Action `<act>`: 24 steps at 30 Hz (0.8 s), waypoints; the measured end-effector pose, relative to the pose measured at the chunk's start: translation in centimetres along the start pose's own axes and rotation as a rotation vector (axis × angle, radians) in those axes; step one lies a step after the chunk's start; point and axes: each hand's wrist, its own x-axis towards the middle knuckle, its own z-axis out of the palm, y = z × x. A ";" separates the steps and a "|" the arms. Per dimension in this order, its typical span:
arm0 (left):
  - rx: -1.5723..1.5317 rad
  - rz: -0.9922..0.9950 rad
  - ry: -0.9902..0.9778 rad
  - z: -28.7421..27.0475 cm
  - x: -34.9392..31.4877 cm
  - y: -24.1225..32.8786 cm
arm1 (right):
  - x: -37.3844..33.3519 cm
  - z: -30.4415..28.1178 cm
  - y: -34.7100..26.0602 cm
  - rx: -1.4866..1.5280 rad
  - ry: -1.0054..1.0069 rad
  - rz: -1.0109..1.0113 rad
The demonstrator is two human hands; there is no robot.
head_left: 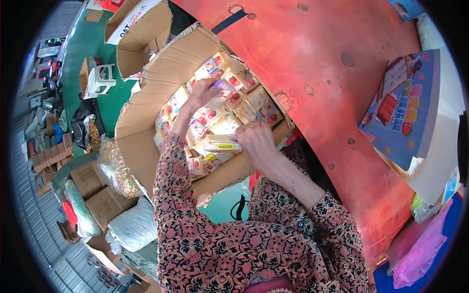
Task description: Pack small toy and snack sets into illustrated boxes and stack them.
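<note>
A large open cardboard box in front of me holds many small snack packets with strawberry pictures, packed in rows. My left hand reaches into the box, its thumb and fingers around a packet with a purple face. At the near right side of the box my right hand is closed on a few pale packets, seen edge-on, with a yellow strip on one. Its fingertips are partly hidden behind the hand.
To the right stretches a red, stained tabletop, with a blue printed carton at its far side. Another open cardboard box stands beyond mine. On the green floor are a white plastic stool, stacked cartons and filled bags.
</note>
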 end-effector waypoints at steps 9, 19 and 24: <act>-0.607 -0.084 -0.219 -7.1 -10.2 13.2 | -6.0 -8.4 -1.6 0.252 0.250 -0.124; -0.050 0.622 -0.562 -2.4 -10.0 29.6 | -18.7 -18.5 0.6 0.204 0.259 0.064; 0.040 0.989 -0.619 4.0 -7.9 34.9 | -24.8 -18.1 2.0 -0.037 0.360 0.229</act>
